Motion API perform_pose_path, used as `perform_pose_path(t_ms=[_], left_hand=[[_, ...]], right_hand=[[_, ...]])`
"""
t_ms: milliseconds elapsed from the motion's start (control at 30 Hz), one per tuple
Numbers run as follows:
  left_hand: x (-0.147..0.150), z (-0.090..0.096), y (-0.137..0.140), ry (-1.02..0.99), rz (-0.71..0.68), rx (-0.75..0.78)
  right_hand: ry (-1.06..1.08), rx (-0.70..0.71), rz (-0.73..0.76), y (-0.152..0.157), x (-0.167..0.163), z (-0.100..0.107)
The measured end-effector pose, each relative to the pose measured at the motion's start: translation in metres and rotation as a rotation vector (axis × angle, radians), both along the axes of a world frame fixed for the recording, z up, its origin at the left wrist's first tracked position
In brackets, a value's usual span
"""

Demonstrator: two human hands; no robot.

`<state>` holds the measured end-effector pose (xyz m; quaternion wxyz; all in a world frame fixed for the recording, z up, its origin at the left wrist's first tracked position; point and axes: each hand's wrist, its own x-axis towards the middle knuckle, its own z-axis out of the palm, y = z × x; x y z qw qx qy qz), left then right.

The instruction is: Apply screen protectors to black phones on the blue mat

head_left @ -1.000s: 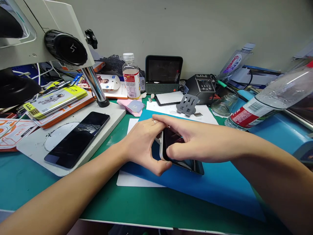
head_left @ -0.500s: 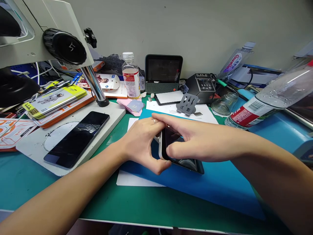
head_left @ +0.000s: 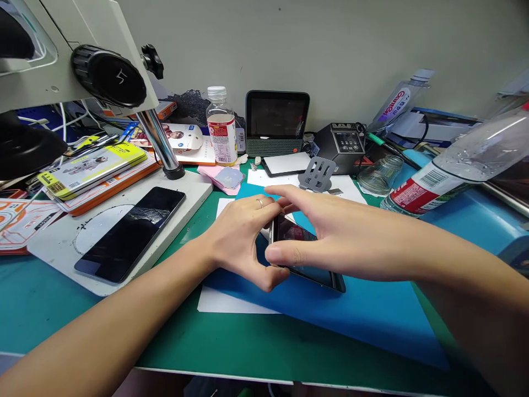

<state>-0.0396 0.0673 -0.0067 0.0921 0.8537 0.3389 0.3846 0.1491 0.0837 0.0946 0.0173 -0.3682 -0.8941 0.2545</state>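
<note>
Right hand (head_left: 326,226): has shifted since the earlier frame, its thumb now lying further left over the phone (head_left: 318,275) and more screen showing under the palm; the left hand (head_left: 246,237) has hardly moved.
Phone's place: centre of the frame, screen up, slanting down to the right, its lower right corner free of both hands.
Phone's handling: probably light and stiff, with smooth glass that may slide under dry fingertips; the screen looks the fragile part, so pressing hard on its middle seems unwise.
Phone's hold: the long side edges look safest, or the left short end, where the pale frame shows.
Left hand's state: thumb and fingers spread in a wide curve around the phone's left end, thumb tip by the near corner; whether the hidden fingers pinch it, I cannot tell.
Right hand's state: thumb stretched well apart from the fingers, which reach past the far edge toward the left hand; a firm grip cannot be made out.
Blue mat (head_left: 380,314): under the phone, with white paper (head_left: 235,303) showing from beneath.
Green counter (head_left: 231,347): carries the mat and runs along the lower frame.
Second phone (head_left: 128,237): left of the frame, dark face up on a white base (head_left: 192,190).
Grey slotted piece (head_left: 316,173): just above the right hand.
Large bottle (head_left: 430,187): tilted, at right.
</note>
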Motion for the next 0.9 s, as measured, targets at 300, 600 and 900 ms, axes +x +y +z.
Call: perform_pose_path(t_ms=[300,600,900], left_hand=[[-0.003,0.001,0.001,0.024,-0.005,-0.052],[-0.004,0.001,-0.001,0.016,-0.012,-0.060],[-0.009,0.007,-0.003,0.104,-0.020,-0.089]], right_hand=[[-0.043,0.124,-0.016,-0.008,0.006,0.000],[0.025,0.043,-0.006,-0.005,0.007,0.002],[0.141,0.119,-0.148,0.003,0.047,0.026]])
